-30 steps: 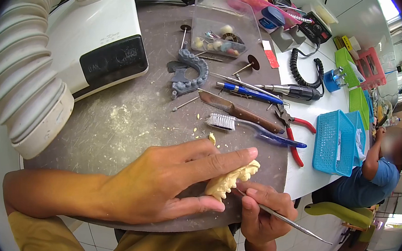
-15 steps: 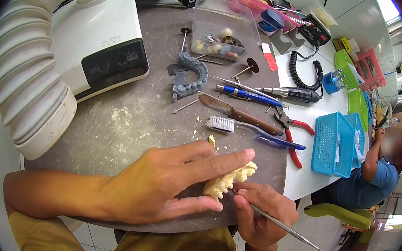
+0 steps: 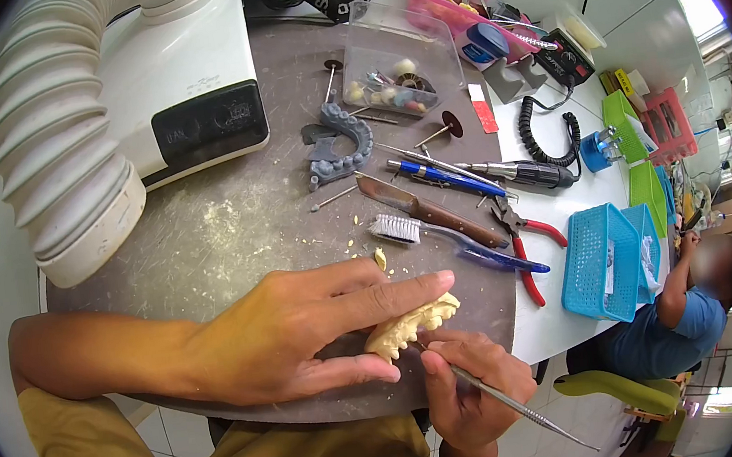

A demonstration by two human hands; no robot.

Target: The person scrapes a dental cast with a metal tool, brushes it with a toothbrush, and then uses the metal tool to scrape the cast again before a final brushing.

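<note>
A cream-coloured dental cast (image 3: 410, 328) with a row of teeth lies gripped between the thumb and fingers of my left hand (image 3: 297, 334), low over the front of the grey work surface. My right hand (image 3: 476, 386) pinches a thin metal carving tool (image 3: 528, 411) like a pen. The tool's tip is at the toothed edge of the cast, mostly hidden by my fingers. A small cream chip (image 3: 380, 258) and crumbs lie just beyond my left hand.
Beyond my hands are a brush (image 3: 397, 228), a knife (image 3: 436, 214), red-handled pliers (image 3: 521, 248), a grey dental model (image 3: 344, 146) and a clear box (image 3: 401, 55). Blue baskets (image 3: 601, 262) stand right. A white hose (image 3: 64, 153) hangs left. A seated person (image 3: 679, 320) is far right.
The view has shifted slightly, so the tabletop items appear a little further left. Both hands keep their hold on the cast and the tool, with hardly any other movement.
</note>
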